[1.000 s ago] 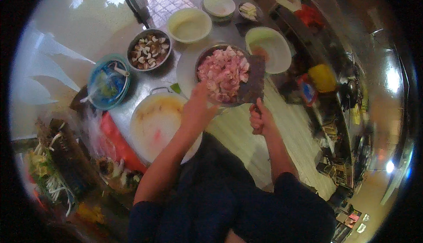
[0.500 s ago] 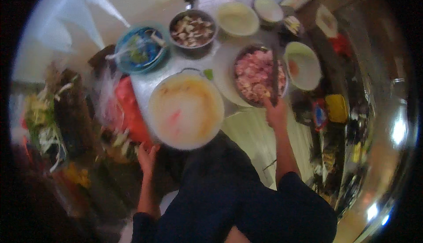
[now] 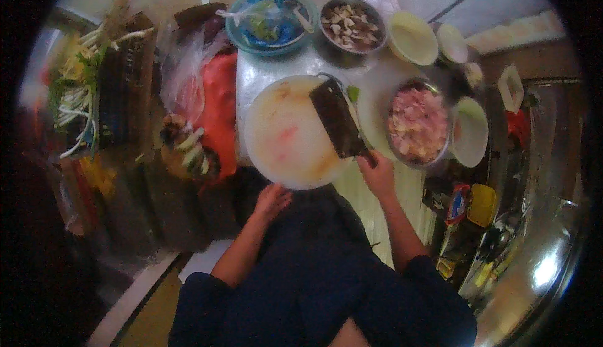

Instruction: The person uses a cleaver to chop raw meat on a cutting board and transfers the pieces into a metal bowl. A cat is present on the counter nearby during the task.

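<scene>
My right hand [image 3: 378, 174] grips a cleaver [image 3: 336, 121] by its handle. The broad dark blade lies over the right side of a round white cutting board [image 3: 276, 149], which has pink and brownish stains; whether the blade touches it I cannot tell. At the board's front edge is my left hand [image 3: 273, 202], holding nothing, its fingers loosely apart. Right of the board, a metal bowl [image 3: 433, 85] is filled with pink chopped meat [image 3: 418, 124]. A small green scrap [image 3: 353, 93] sits behind the cleaver.
Behind the board stand a blue-green basin [image 3: 233, 38] with plastic bags and a metal bowl of pale cut pieces [image 3: 350, 26]. Pale bowls [image 3: 412, 38] line the right. A red bag [image 3: 220, 89] and spring onions [image 3: 75, 111] are at left.
My right hand has brought the cleaver from over the meat bowl leftward to the board. The left hand has left the red bag's side for the board's front edge. The view has turned left.
</scene>
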The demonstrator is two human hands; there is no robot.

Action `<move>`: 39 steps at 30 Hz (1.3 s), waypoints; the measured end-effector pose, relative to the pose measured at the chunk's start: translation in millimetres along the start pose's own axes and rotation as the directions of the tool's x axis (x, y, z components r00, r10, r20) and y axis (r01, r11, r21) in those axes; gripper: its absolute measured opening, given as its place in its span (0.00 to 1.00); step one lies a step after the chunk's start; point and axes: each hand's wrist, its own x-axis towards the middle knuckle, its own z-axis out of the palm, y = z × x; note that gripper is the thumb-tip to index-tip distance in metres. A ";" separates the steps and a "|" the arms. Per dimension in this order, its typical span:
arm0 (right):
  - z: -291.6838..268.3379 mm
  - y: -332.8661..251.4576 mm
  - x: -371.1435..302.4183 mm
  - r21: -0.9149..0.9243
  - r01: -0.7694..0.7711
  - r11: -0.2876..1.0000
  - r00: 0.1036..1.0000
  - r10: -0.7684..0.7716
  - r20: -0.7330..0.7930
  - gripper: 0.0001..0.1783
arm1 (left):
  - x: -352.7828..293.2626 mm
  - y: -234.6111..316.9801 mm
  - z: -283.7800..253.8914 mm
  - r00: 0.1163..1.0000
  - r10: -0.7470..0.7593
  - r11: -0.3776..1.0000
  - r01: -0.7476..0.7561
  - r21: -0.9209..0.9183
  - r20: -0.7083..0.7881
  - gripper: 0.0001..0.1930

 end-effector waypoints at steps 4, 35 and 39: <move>23.4 45.0 -7.1 -0.028 -0.124 0.992 0.982 0.119 -0.147 0.24 | 3.8 -2.7 12.7 0.998 -0.039 0.976 0.047 -0.213 0.041 0.25; 56.7 -1.9 103.6 -0.401 0.161 0.902 0.985 -0.125 0.115 0.31 | 15.2 19.1 -15.8 0.921 0.226 0.955 -0.273 -0.112 -0.317 0.16; 60.8 -17.4 136.9 -0.331 0.217 0.918 0.973 -0.175 0.152 0.31 | 24.1 18.7 -18.5 0.917 0.235 0.947 -0.291 -0.137 -0.321 0.15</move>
